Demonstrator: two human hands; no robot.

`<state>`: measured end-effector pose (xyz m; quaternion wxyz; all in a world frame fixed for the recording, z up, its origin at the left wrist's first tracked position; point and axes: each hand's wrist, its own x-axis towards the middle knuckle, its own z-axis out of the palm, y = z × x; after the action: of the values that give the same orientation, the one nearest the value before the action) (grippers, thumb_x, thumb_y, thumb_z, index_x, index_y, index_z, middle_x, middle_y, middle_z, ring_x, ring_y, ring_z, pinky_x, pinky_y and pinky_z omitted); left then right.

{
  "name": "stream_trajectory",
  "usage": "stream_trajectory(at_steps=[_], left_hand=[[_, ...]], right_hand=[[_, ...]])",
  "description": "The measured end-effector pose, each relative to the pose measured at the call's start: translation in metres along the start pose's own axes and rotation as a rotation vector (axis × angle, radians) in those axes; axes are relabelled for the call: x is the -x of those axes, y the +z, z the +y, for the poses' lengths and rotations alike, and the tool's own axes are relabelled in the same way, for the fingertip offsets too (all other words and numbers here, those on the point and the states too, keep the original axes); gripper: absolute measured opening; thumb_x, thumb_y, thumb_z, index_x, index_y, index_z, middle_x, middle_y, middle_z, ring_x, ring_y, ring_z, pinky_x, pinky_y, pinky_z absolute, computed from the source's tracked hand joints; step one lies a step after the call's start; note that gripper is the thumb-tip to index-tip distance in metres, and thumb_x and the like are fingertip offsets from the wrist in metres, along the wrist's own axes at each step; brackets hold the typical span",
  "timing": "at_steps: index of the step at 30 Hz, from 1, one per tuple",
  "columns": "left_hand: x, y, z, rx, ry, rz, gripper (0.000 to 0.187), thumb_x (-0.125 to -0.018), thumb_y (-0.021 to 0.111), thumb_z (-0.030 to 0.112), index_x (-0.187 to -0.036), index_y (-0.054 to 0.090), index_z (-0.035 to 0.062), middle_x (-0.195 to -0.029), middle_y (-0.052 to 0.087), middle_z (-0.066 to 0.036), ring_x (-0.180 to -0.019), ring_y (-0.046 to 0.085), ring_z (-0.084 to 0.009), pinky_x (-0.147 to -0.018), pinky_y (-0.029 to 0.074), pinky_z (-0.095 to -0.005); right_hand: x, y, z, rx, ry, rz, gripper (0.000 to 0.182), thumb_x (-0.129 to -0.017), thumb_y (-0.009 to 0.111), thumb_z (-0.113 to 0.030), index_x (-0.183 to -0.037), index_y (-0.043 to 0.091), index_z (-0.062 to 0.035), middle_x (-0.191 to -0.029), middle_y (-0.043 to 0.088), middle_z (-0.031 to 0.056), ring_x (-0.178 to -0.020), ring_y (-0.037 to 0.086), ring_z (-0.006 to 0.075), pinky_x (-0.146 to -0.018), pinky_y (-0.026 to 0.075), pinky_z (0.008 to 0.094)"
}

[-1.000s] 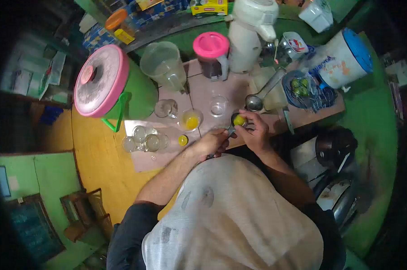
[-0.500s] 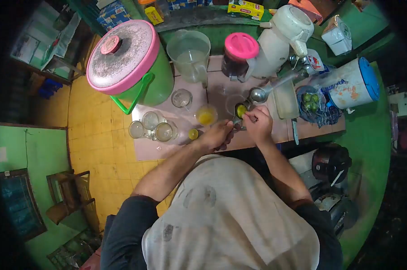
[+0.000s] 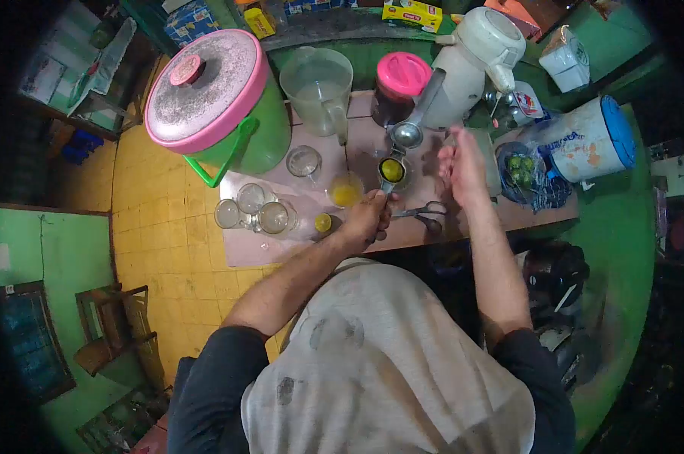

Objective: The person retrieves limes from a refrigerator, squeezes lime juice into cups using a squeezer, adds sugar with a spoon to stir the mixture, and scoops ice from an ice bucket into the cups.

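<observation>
My left hand (image 3: 368, 221) is closed round one handle of a metal citrus squeezer (image 3: 408, 136), which stands open with its hinge away from me. A lime half (image 3: 392, 170) sits in its lower cup. My right hand (image 3: 461, 163) is raised to the right of the squeezer, touching nothing I can see, its fingers parted. Left of the squeezer is a glass of yellow juice (image 3: 345, 190). Another cut lime piece (image 3: 323, 222) lies on the tabletop near my left wrist. Scissors (image 3: 425, 215) rest on the table between my hands.
A green bucket with pink lid (image 3: 262, 144), a clear pitcher (image 3: 317, 91), a pink-lidded jug (image 3: 402, 83) and a white thermos (image 3: 463, 76) line the back. Glass mugs (image 3: 272, 218) stand at left. Limes in a bag (image 3: 520, 170) and a blue-lidded container (image 3: 584, 144) are at right.
My right hand has let go of the lime half and moved right and up. The squeezer has swung left, with its upper handle now pointing away from me. The scissors have come into view.
</observation>
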<state>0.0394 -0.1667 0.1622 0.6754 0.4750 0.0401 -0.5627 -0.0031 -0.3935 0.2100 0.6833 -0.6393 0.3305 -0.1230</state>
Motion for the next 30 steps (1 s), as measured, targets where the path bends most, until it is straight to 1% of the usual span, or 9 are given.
stream_trajectory(at_steps=[2,5,9,11,13,16,19,24,30], left_hand=[[0.001,0.003,-0.007,-0.032,0.009,0.003,0.03,-0.104,0.035,0.034,-0.109,0.054,0.0116,-0.068,0.041,0.001,-0.053,0.036,-0.0096,-0.044,0.031,-0.027],[-0.003,0.01,-0.019,-0.08,0.049,-0.023,0.03,-0.105,0.035,0.035,-0.111,0.053,0.0126,-0.067,0.041,0.001,-0.051,0.035,-0.0104,-0.043,0.032,-0.0269],[-0.011,0.023,-0.024,-0.11,0.169,0.0,0.03,-0.105,0.035,0.04,-0.117,0.05,0.0159,-0.076,0.046,-0.001,-0.053,0.041,-0.0131,-0.044,0.038,-0.0293],[-0.027,0.026,-0.032,-0.01,0.184,0.002,0.033,-0.104,0.035,0.043,-0.119,0.047,0.0168,-0.083,0.05,-0.002,-0.059,0.047,-0.0144,-0.045,0.041,-0.0306],[-0.028,0.032,-0.03,0.097,0.2,0.005,0.036,-0.104,0.036,0.047,-0.121,0.045,0.0178,-0.09,0.054,-0.004,-0.065,0.054,-0.0156,-0.046,0.044,-0.0319],[-0.032,0.035,-0.031,0.179,0.047,-0.075,0.05,-0.098,0.036,0.062,-0.126,0.042,0.0209,-0.108,0.06,-0.007,-0.087,0.065,-0.0207,-0.065,0.054,-0.0378],[-0.044,0.036,-0.047,0.284,0.114,-0.132,0.056,-0.096,0.038,0.065,-0.122,0.046,0.0168,-0.1,0.062,-0.008,-0.083,0.065,-0.0207,-0.064,0.054,-0.0363],[-0.044,0.03,-0.037,0.331,0.118,-0.178,0.029,-0.089,0.07,0.03,-0.099,0.056,0.0069,-0.081,0.063,-0.007,-0.063,0.063,-0.0167,-0.048,0.052,-0.0331],[-0.045,0.027,-0.036,0.205,0.15,-0.038,0.022,-0.092,0.067,0.025,-0.098,0.057,0.0062,-0.077,0.063,-0.007,-0.055,0.06,-0.0136,-0.039,0.045,-0.0286]], right_hand=[[0.007,0.002,-0.043,-0.369,0.035,-0.189,0.064,-0.098,0.039,-0.06,-0.138,0.035,-0.011,-0.09,0.064,0.0116,-0.06,0.058,0.0146,-0.055,0.049,0.029],[0.022,0.009,-0.07,-0.521,0.069,-0.378,0.065,-0.097,0.032,-0.067,-0.133,0.034,-0.0129,-0.091,0.064,0.0139,-0.06,0.059,0.0173,-0.056,0.051,0.0304],[0.052,0.009,-0.039,-0.427,0.196,-0.443,0.047,-0.097,0.049,-0.055,-0.111,0.048,-0.0106,-0.093,0.063,0.0125,-0.074,0.063,0.0187,-0.062,0.051,0.0335],[0.068,0.015,0.001,0.117,0.029,-0.393,0.033,-0.092,0.066,-0.039,-0.101,0.053,-0.0109,-0.085,0.057,0.003,-0.076,0.057,0.0134,-0.066,0.047,0.0269],[0.085,0.03,0.026,-0.051,0.103,-0.246,0.029,-0.087,0.074,-0.025,-0.098,0.051,-0.0111,-0.083,0.053,0.0,-0.076,0.055,0.0112,-0.066,0.046,0.0262],[0.096,0.029,0.03,-0.016,0.331,-0.211,0.036,-0.089,0.069,-0.037,-0.104,0.049,-0.0108,-0.089,0.055,0.0024,-0.078,0.057,0.0133,-0.065,0.048,0.0304],[0.091,0.015,0.037,-0.049,0.527,-0.348,0.049,-0.091,0.063,-0.046,-0.119,0.047,-0.0095,-0.105,0.061,0.0087,-0.087,0.063,0.0202,-0.068,0.054,0.0402],[0.079,0.008,0.048,-0.061,0.549,-0.493,0.051,-0.095,0.059,-0.043,-0.127,0.045,-0.0045,-0.104,0.066,0.0128,-0.088,0.069,0.0251,-0.07,0.06,0.044],[0.067,0.003,0.076,-0.135,0.473,-0.523,0.031,-0.098,0.057,-0.031,-0.11,0.056,-0.0028,-0.093,0.068,0.0118,-0.075,0.07,0.0218,-0.057,0.06,0.0343]])
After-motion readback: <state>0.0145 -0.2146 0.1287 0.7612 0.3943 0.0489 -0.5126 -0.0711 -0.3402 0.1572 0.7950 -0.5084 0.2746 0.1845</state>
